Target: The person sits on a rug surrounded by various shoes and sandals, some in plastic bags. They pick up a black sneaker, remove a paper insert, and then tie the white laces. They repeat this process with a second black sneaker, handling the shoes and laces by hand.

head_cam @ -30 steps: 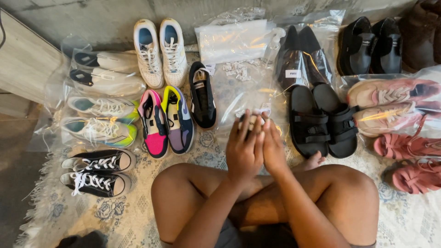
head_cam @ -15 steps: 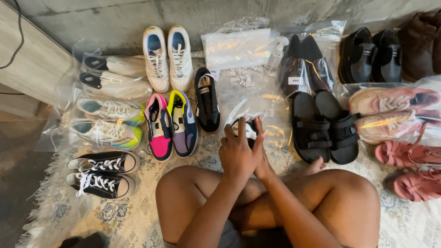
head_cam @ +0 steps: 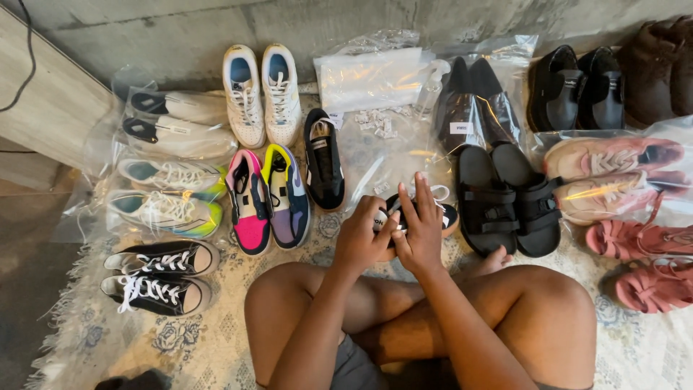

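One head camera looks steeply down from close above the rug, facing the wall beyond it.

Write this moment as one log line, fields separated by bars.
left hand: holds black shoe | right hand: on same shoe | place: patterned rug

Both forearms rise from the lower middle of the frame; the left hand and right hand meet at centre, fingers curled closed, touching.
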